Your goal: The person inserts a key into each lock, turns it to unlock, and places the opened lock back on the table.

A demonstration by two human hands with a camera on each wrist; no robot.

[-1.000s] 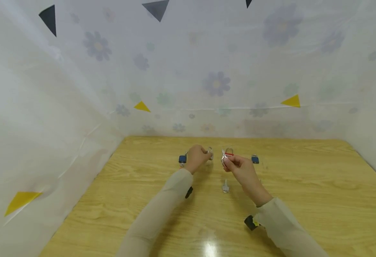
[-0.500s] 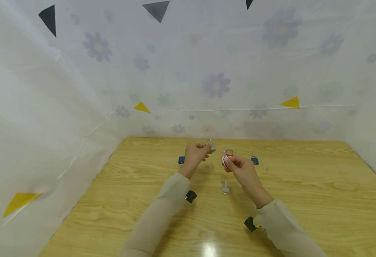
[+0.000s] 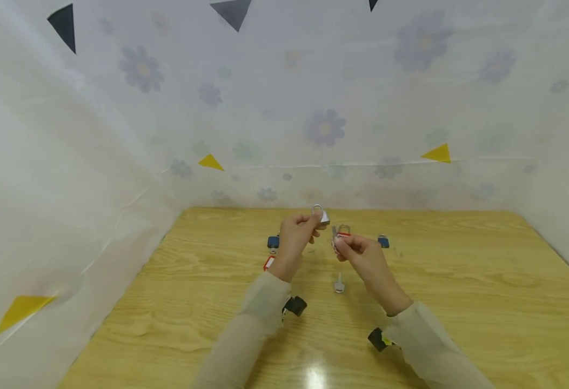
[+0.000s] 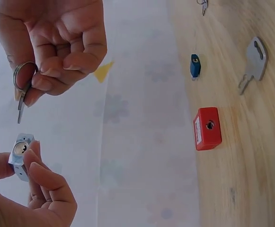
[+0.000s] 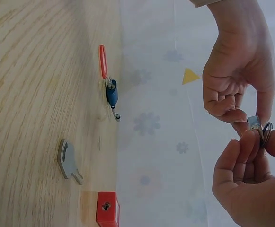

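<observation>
My left hand (image 3: pixel 313 222) pinches a small silver padlock (image 3: pixel 321 215) and holds it above the wooden table (image 3: pixel 459 281). In the left wrist view the padlock (image 4: pixel 21 155) shows its keyhole end. My right hand (image 3: pixel 339 244) pinches a silver key on a ring (image 4: pixel 22 90), with the key tip close to the padlock but apart from it. In the right wrist view the padlock (image 5: pixel 254 122) and the key ring (image 5: pixel 266 132) almost meet between the two hands.
On the table lie a red padlock (image 4: pixel 207 127), a loose flat silver key (image 3: pixel 339 283), a blue padlock (image 3: pixel 383 241) on the right, and a blue padlock (image 3: pixel 273 242) with a red tag (image 3: pixel 268 263) on the left. Flowered sheeting walls three sides.
My left hand has lifted the silver padlock off the table, up and rightward toward the right hand. The right hand with the key has barely moved.
</observation>
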